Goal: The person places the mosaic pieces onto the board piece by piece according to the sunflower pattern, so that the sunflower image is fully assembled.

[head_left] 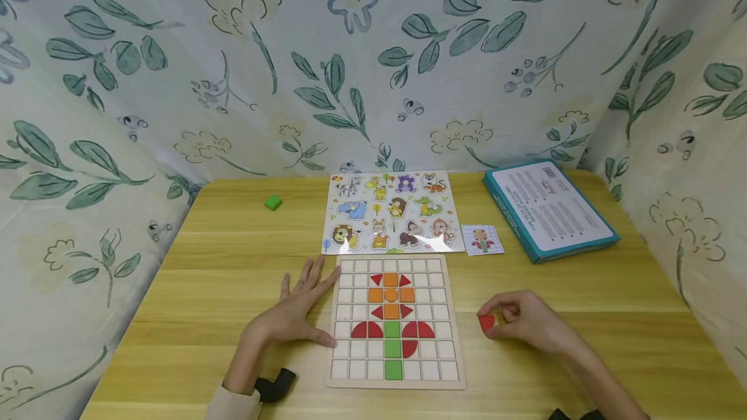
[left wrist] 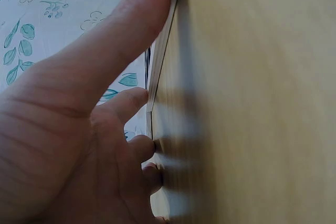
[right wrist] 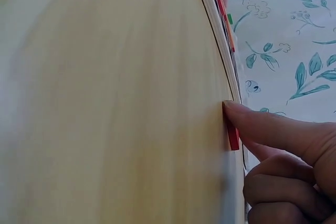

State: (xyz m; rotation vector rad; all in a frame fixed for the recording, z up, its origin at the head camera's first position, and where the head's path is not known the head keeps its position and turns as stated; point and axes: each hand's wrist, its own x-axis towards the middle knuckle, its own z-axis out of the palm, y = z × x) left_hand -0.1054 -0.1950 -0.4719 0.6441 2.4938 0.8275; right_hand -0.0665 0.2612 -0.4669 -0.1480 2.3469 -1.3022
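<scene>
A wooden grid board (head_left: pixel 446 368) lies at the table's front middle, with red, orange and green tiles set in a flower shape. My left hand (head_left: pixel 297 306) rests flat on the table, fingers spread, its thumb and fingertips against the board's left edge (left wrist: pixel 163 40). My right hand (head_left: pixel 519 319) is to the right of the board, fingers curled. It pinches a small red tile (head_left: pixel 486 323) that sits on the table top. In the right wrist view one fingertip (right wrist: pixel 247 121) presses on the red tile (right wrist: pixel 232 129).
Behind the board lie an animal puzzle sheet (head_left: pixel 392 212) and a small pattern card (head_left: pixel 482 239). A teal box (head_left: pixel 548 209) lies at the back right, and a green block (head_left: pixel 273 202) at the back left. Floral cloth walls close in three sides.
</scene>
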